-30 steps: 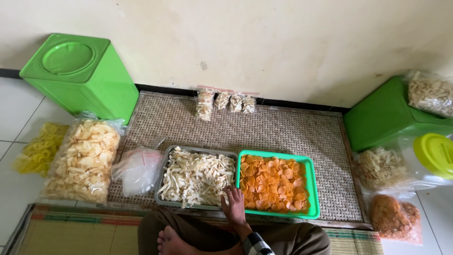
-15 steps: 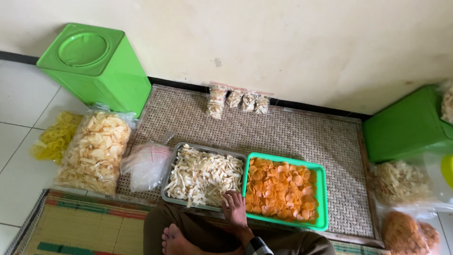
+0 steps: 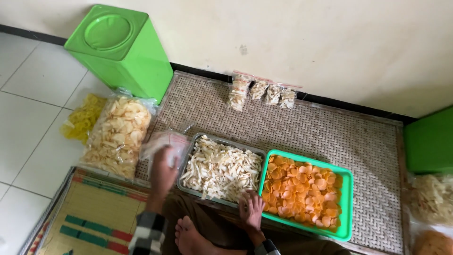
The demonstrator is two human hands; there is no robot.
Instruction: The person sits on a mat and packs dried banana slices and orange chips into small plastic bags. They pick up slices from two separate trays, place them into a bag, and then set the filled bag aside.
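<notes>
My left hand reaches forward, blurred, with its fingertips at a pile of clear plastic bags on the woven mat; I cannot see a grip on them. My right hand rests with fingers spread on the near rims where the metal tray of pale stick-shaped crackers meets the green tray of round orange crackers. It holds nothing. My bare foot and a checked sleeve show at the bottom.
A big bag of pale round crackers and a bag of yellow crackers lie left. A green lidded bin stands at the back left. Several small filled packets line the wall. Another green bin and more bags are at the right.
My left hand has come into view and moved forward to the clear plastic bags. The view has shifted left. My right hand has stayed at the trays' near edge.
</notes>
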